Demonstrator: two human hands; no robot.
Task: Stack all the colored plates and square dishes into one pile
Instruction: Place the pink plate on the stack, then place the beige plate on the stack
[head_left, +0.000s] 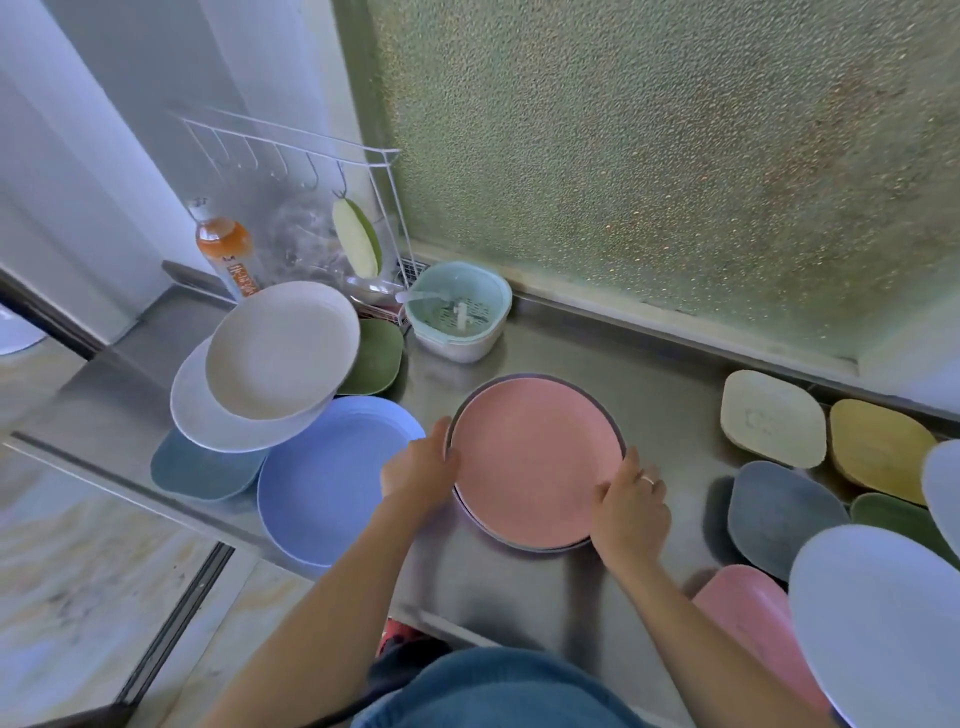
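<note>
A pink round plate (535, 457) lies on top of a dark grey round plate (519, 378) in the middle of the steel counter. My left hand (421, 470) grips its left rim and my right hand (631, 506) grips its right rim. To the left lie a blue round plate (322, 493), a beige plate (280, 351) tilted on a white plate (208, 421), a teal square dish (192, 470) and a green square dish (376, 353). On the right are cream (771, 415), yellow (878, 447), grey (779, 512), green (898, 517) and pink (753, 618) square dishes and a pale blue round plate (878, 618).
A mint strainer tub (457, 312) stands behind the pile. A drink bottle (228, 249) and a white wire rack (291, 156) occupy the back left corner. Frosted glass (675, 156) rises behind the counter (519, 587), whose front edge runs by my legs.
</note>
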